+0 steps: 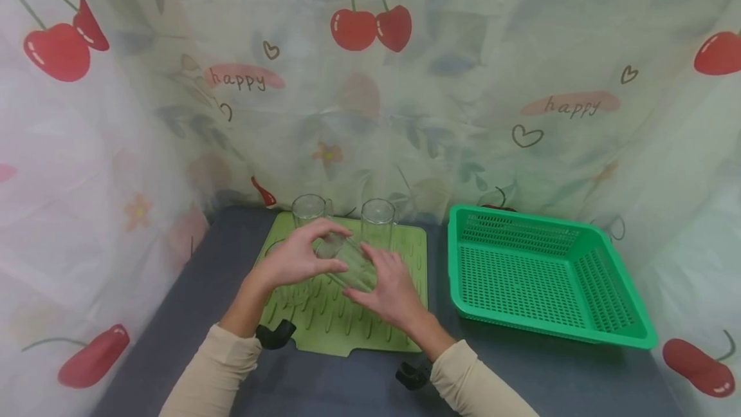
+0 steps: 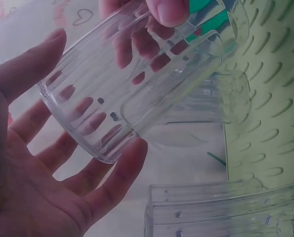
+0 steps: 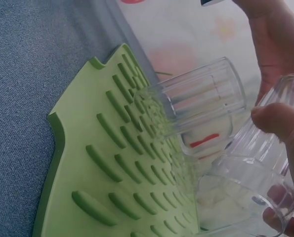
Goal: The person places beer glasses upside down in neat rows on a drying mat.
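Both hands hold a clear glass mug (image 1: 354,264) tilted above a light green ridged mat (image 1: 341,340). My left hand (image 1: 292,257) curls its fingers and thumb around the upper left end, which the left wrist view shows as the base of the mug (image 2: 112,94). From the other side, my right hand (image 1: 392,288) grips the lower right end near the rim, thumb and fingers on opposite sides. At the back of the mat stand two more clear glass mugs, a left one (image 1: 308,208) and a right one (image 1: 378,221). Another clear glass (image 3: 201,98) stands on the mat, partly behind my left hand in the head view.
A green perforated plastic basket (image 1: 521,288) lies right of the mat on the dark grey cloth-covered table (image 1: 191,314). A printed curtain (image 1: 370,108) hangs behind and along both sides. Black wrist mounts (image 1: 276,334) sit at both wrists.
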